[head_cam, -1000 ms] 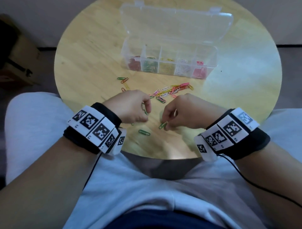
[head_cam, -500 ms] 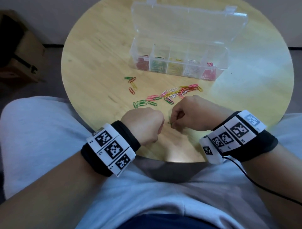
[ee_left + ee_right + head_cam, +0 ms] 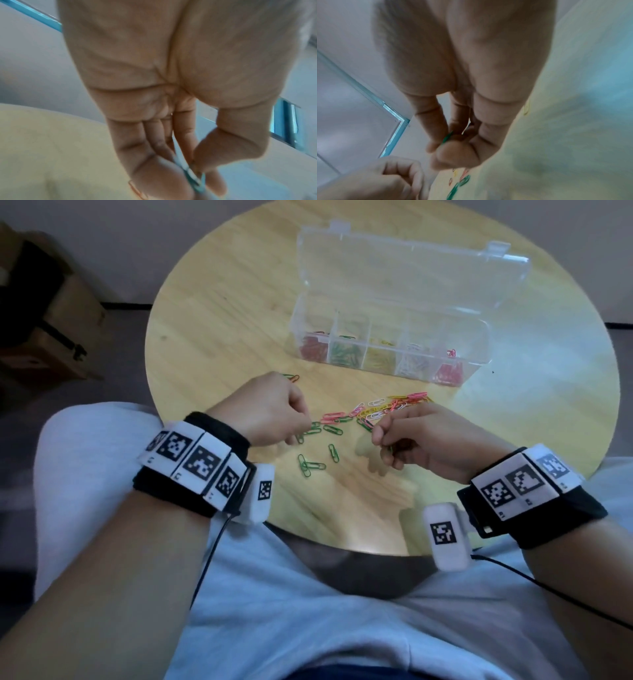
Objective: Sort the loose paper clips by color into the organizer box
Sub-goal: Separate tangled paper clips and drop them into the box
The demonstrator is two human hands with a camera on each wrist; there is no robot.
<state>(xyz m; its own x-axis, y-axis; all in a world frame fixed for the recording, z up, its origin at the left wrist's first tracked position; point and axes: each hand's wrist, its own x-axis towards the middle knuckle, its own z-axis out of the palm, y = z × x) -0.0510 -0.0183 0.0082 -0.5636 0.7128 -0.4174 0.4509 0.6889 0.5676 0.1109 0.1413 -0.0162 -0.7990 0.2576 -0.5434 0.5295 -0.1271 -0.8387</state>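
Observation:
A clear organizer box with its lid open stands at the back of the round wooden table; its compartments hold red, green, yellow, white and pink clips. A mixed pile of loose paper clips lies in front of it, with several green clips nearer me. My left hand hovers at the pile's left edge and pinches green clips between thumb and fingers. My right hand is curled just right of the green clips and pinches a green clip.
A green and a red clip lie apart beyond my left hand. A brown cardboard box stands on the floor to the left. My lap in light clothing presses against the table's near edge.
My left hand has moved forward and left from the near table edge to the pile's left side, uncovering several green clips. The right hand stayed near the same spot, still pinching.

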